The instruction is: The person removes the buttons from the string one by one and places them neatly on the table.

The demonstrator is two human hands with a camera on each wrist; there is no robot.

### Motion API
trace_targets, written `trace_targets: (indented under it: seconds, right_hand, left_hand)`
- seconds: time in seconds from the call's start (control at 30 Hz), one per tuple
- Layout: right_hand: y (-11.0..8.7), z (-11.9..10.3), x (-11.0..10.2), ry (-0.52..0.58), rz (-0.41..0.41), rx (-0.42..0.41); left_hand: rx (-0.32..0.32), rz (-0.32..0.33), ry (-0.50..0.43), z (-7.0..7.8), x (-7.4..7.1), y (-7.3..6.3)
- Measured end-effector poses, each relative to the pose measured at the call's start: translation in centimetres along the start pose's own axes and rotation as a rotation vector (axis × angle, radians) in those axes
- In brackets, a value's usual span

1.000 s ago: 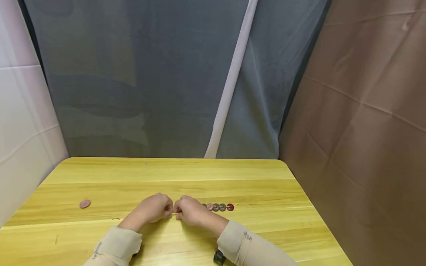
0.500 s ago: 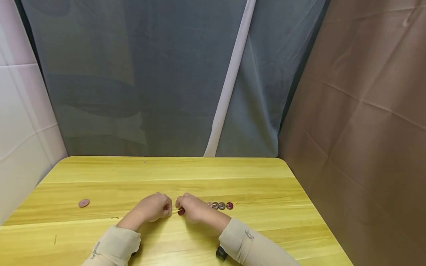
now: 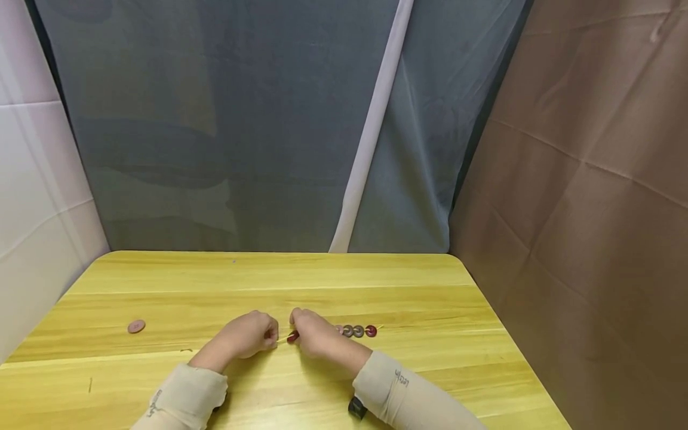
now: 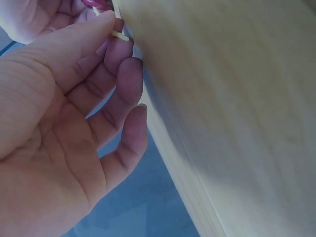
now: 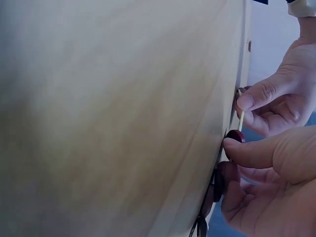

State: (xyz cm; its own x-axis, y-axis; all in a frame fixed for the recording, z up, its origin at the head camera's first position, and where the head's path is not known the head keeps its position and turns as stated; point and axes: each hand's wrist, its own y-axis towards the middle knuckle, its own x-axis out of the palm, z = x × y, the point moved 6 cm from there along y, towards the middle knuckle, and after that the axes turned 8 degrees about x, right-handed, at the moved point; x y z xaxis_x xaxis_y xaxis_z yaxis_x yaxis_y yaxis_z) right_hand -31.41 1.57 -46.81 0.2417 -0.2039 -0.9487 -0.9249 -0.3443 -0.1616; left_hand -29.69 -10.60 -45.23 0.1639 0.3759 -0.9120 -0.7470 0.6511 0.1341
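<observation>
Between thumb and forefinger, my left hand [image 3: 249, 335] pinches a thin yellow cord [image 4: 120, 36] close to its end, which pokes out past the fingertips. My right hand [image 3: 317, 334] grips a dark red button [image 5: 236, 136] threaded on that cord, a short way to the right of the left hand. A short stretch of cord [image 5: 241, 120] spans the two hands. Beyond the right hand, the strung row continues along the table with grey-brown buttons [image 3: 353, 331] and a dark red button [image 3: 371, 331] at its far end. The right hand covers part of the row.
A loose pink button [image 3: 137, 326] lies on the left of the wooden table [image 3: 215, 286]. A small dark curved bit [image 3: 186, 350] rests left of the hands. A grey curtain [image 3: 279, 149] hangs behind, with a brown cloth [image 3: 580, 209] at the right.
My right hand has moved slightly right and up, drawing apart from the left. The dark red button and a stretch of yellow cord now show between them. The left hand stays put.
</observation>
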Motion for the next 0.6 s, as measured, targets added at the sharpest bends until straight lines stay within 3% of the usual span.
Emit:
trace_targets:
  seconds: [0.23, 0.5, 0.6]
  right_hand:
    - [0.2, 0.1, 0.11, 0.052, -0.001, -0.011]
    - [-0.02, 0.44, 0.02, 0.075, 0.002, 0.042]
    - [-0.16, 0.44, -0.06, 0.085, 0.005, 0.042]
  left_hand:
    - [-0.01, 0.0, 0.008, 0.07, 0.07, -0.03]
    - [-0.088, -0.023, -0.017, -0.01, 0.35, 0.45]
    - [-0.089, -0.018, -0.04, 0.37, 0.46, 0.65]
